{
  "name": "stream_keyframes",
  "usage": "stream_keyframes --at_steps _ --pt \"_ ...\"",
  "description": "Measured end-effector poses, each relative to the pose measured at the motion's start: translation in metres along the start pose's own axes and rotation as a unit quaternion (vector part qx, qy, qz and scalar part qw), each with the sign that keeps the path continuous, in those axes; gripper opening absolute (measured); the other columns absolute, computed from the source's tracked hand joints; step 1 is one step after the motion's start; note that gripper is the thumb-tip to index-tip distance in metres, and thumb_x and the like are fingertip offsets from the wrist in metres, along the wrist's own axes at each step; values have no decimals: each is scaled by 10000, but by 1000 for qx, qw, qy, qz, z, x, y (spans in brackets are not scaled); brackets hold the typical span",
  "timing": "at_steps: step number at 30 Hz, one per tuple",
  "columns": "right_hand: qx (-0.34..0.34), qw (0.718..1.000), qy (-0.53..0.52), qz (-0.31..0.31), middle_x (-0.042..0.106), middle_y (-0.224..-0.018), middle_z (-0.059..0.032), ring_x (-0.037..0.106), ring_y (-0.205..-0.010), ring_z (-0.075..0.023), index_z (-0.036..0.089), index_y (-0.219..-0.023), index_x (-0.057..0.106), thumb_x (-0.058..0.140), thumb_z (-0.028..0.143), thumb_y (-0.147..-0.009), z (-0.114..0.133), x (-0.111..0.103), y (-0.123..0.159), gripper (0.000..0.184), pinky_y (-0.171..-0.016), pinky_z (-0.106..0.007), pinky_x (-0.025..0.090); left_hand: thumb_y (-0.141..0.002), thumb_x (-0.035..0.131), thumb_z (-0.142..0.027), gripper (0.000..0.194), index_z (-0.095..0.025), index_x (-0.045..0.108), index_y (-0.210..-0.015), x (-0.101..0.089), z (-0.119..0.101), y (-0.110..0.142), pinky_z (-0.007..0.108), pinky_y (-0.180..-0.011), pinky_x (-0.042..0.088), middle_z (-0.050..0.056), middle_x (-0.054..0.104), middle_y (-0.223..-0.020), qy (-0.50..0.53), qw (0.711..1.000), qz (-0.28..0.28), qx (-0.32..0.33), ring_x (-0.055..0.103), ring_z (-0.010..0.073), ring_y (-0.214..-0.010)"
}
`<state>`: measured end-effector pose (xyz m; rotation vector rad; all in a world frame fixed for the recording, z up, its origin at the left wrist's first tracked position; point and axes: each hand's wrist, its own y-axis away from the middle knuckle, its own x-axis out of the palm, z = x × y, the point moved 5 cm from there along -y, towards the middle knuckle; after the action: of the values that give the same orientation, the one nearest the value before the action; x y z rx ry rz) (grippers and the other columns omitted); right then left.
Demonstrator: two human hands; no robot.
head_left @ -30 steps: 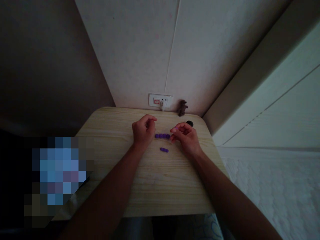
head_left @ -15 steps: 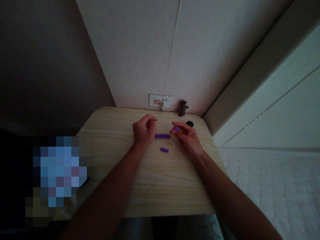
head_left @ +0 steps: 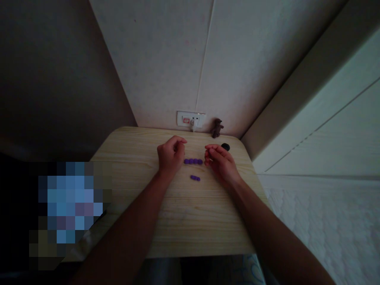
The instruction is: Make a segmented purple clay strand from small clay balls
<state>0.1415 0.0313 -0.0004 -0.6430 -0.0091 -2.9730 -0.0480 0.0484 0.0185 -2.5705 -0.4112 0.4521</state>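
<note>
On the wooden table lies a row of several purple balls, joined side by side, that look like modelling clay. A smaller purple strip of little balls lies nearer to me. My left hand rests at the left end of the row, its fingers curled closed; whether anything is inside is hidden. Just right of the row, my right hand is closed, thumb pressed to the fingers. The purple ball it held a moment ago is now out of sight behind the thumb.
A dark brown bear-like figurine stands at the back of the table. A black round object sits behind my right hand. A wall socket holds a white plug. A blurred bluish patch is at the left.
The thumb of my right hand has moved up over the fingers, and the purple ball between them has gone from view. My left hand has stayed in place.
</note>
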Motion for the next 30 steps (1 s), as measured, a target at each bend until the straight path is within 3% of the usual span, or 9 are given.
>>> stream_keyframes --at_steps 4,6,8,10,12,19,22,25,30 --pt "-14 1000 20 -15 767 -925 -9 666 -772 -112 220 -974 777 930 307 -642 0 -2 -1 376 -746 -238 548 -849 522 -206 203 -186 721 -816 -1 -1 0 233 -519 398 -49 580 -525 -7 1000 0 -2 549 106 -467" --pt "-15 999 22 -23 782 -901 -21 694 -761 -120 203 -911 760 935 342 -643 1 -2 -1 349 -738 -240 559 -849 524 -212 202 -186 721 -813 -1 -1 -1 233 -522 401 -50 580 -520 -9 1000 -1 -4 551 107 -469" --pt "-5 1000 19 -22 766 -770 -21 680 -635 -127 196 -833 710 888 445 -705 1 -2 0 332 -609 -243 543 -850 523 -215 206 -187 724 -813 -1 -1 -1 233 -526 402 -50 579 -516 -13 1000 -2 -5 554 109 -474" --pt "8 999 23 -23 684 -586 14 582 -453 -118 210 -788 645 802 536 -776 0 -1 2 362 -436 -235 438 -848 525 -213 206 -188 726 -812 -1 -1 -1 234 -523 398 -48 582 -522 -18 1000 -5 -3 552 109 -477" --pt "9 999 36 -25 572 -474 64 465 -356 -100 225 -780 605 761 527 -805 0 0 2 341 -362 -225 326 -848 520 -207 210 -188 727 -813 -2 -1 -1 234 -522 395 -50 581 -521 -18 1000 -7 -1 547 107 -472" --pt "-1 998 42 -36 578 -641 47 533 -554 -98 200 -850 669 739 239 -701 -2 -3 0 169 -536 -231 439 -853 518 -213 215 -188 729 -817 -1 -1 0 232 -512 390 -53 574 -509 -20 1000 -5 4 539 105 -456" --pt "3 999 -8 -36 488 -608 50 473 -550 -102 205 -748 622 689 263 -707 -1 -3 -1 98 -514 -237 399 -851 519 -207 210 -187 727 -824 -1 0 -1 226 -526 407 -56 575 -506 -13 1000 -4 3 552 103 -462" --pt "12 999 -39 -31 397 -595 56 398 -523 -96 204 -657 568 668 351 -760 0 -1 -1 206 -470 -236 342 -855 522 -202 207 -186 725 -821 0 1 0 222 -533 412 -58 580 -511 -6 1000 -5 6 552 98 -465" --pt "-3 1000 5 -30 474 -598 60 443 -543 -103 208 -821 676 707 291 -748 -1 -2 0 114 -513 -242 382 -852 520 -198 212 -186 729 -815 -1 0 0 228 -521 402 -56 572 -508 -12 1000 -6 9 545 102 -462"
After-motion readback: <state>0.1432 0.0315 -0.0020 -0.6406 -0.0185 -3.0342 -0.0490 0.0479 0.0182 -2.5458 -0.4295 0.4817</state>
